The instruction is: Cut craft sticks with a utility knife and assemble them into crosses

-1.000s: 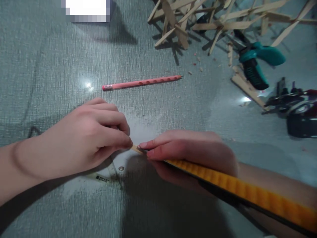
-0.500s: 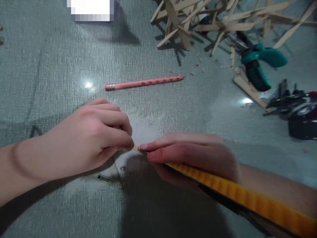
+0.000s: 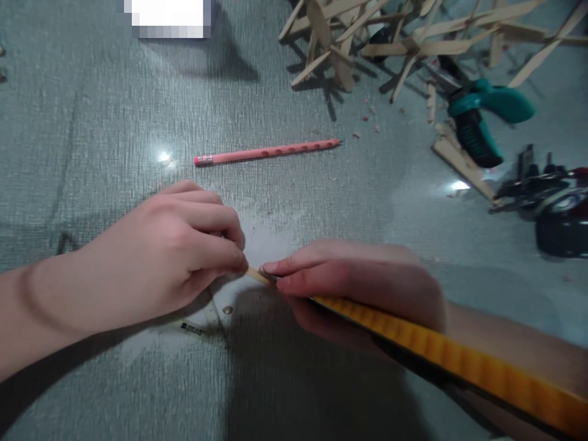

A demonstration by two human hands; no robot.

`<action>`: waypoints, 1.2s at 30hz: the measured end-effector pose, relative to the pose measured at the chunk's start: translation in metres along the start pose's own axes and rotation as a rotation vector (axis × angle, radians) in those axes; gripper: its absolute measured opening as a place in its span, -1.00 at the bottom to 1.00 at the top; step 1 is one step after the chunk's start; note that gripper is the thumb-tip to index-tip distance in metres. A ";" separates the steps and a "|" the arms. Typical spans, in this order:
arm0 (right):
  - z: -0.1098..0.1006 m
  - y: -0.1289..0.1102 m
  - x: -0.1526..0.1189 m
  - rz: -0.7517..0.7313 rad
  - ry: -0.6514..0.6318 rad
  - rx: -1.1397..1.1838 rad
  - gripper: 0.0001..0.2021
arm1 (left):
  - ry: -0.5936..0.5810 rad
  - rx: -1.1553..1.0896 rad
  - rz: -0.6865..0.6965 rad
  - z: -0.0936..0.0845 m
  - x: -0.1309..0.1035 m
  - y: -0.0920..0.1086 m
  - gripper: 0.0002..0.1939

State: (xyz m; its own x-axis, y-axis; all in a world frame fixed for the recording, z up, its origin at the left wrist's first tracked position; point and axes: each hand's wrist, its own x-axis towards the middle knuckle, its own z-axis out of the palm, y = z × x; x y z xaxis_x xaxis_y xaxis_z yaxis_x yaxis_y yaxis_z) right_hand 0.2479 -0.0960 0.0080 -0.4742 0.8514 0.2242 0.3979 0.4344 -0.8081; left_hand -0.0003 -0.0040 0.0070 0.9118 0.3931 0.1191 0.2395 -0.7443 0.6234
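A thin light wooden stick [image 3: 258, 275] sticks out from the pinched fingertips of my left hand [image 3: 184, 239], its other end covered by that hand. My right hand [image 3: 353, 278] is closed around a long tool with a ribbed orange-and-black body [image 3: 441, 352]. Grey metal at the tool's front end shows by the right thumb and fingers and meets the stick. From there the tool slants toward the lower right corner; its exact kind I cannot make out. Pale dust [image 3: 264, 236] lies on the table under both hands.
A pink pencil [image 3: 271, 152] lies beyond my hands. Farther back right is a tangle of flat wooden sticks [image 3: 340, 61]. Teal-handled pliers [image 3: 505, 104] and a dark object [image 3: 560, 214] sit at the right. A blurred-out white thing [image 3: 168, 15] stands at the top.
My right hand and the tool have shifted slightly to the right along the stick, so a little more of it shows. My left hand stays where it was.
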 end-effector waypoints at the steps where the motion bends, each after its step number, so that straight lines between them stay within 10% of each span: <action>1: 0.001 0.000 0.000 0.015 0.014 0.014 -0.82 | -0.001 0.002 -0.003 0.000 0.000 0.000 -0.71; 36: 0.004 0.005 -0.005 -0.012 0.075 0.061 -0.82 | 0.033 0.066 0.009 0.002 0.001 0.003 -0.80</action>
State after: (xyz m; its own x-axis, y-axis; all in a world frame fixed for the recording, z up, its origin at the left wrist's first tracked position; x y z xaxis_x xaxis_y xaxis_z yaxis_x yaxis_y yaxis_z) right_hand 0.2494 -0.0998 0.0010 -0.4177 0.8667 0.2728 0.3430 0.4284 -0.8359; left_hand 0.0018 -0.0072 0.0073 0.9026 0.4032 0.1506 0.2538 -0.7812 0.5703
